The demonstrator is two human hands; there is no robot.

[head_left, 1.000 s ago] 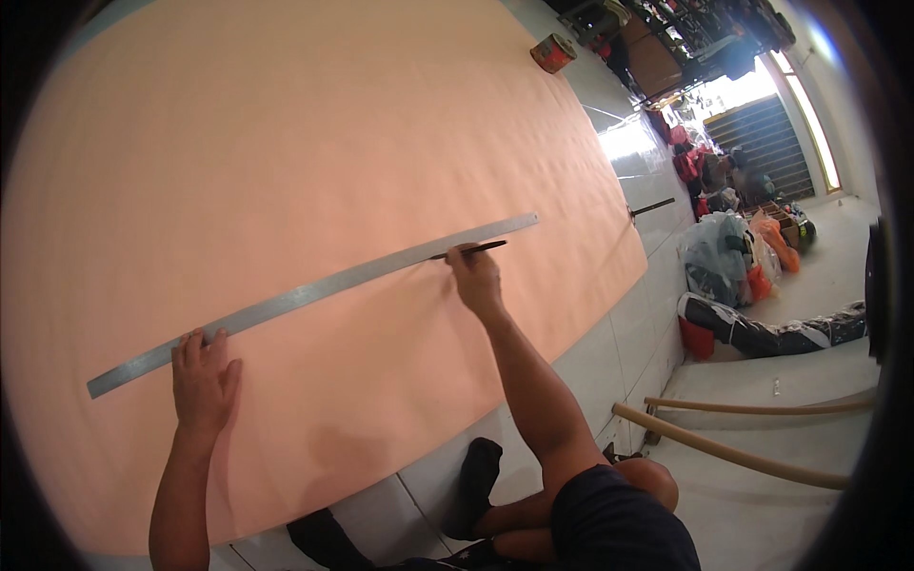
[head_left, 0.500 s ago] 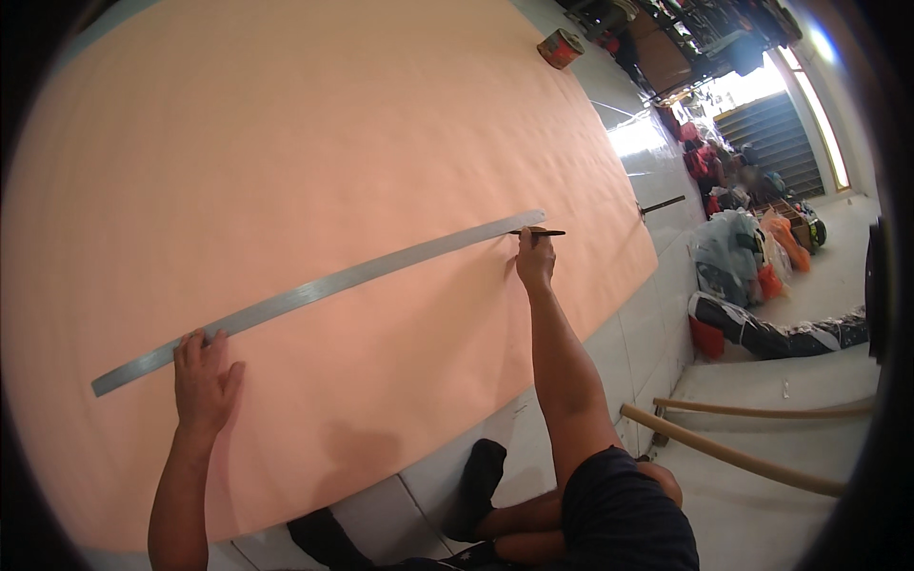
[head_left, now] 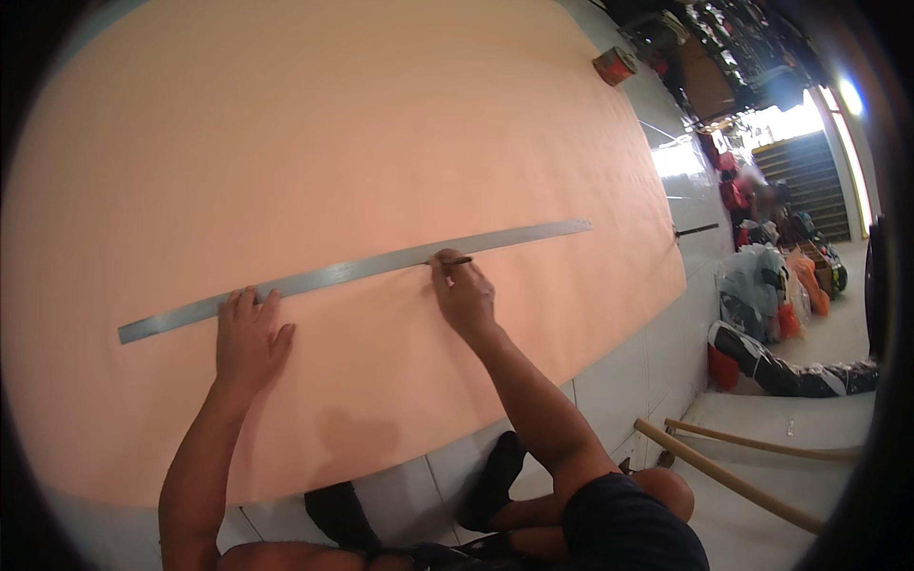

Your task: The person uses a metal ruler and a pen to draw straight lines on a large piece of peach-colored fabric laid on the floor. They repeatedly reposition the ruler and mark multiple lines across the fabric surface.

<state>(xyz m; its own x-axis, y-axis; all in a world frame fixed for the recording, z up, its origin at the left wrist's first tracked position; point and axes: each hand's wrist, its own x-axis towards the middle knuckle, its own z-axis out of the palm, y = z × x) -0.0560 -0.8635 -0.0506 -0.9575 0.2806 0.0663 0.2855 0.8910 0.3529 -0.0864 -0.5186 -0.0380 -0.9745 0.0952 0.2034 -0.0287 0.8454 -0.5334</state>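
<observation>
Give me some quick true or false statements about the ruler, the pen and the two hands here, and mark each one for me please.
1. The fingers of the left hand rest on the metal ruler. True.
2. The right hand lies flat with nothing in it. False: it grips a dark pen.
3. The metal ruler lies on a large peach sheet. True.
4. The pen is at the ruler's left end. False: its tip is beside the ruler's lower edge, between the left hand and the ruler's right end.
5. A red can is near the sheet's edge, toward the picture's upper right. True.
</observation>
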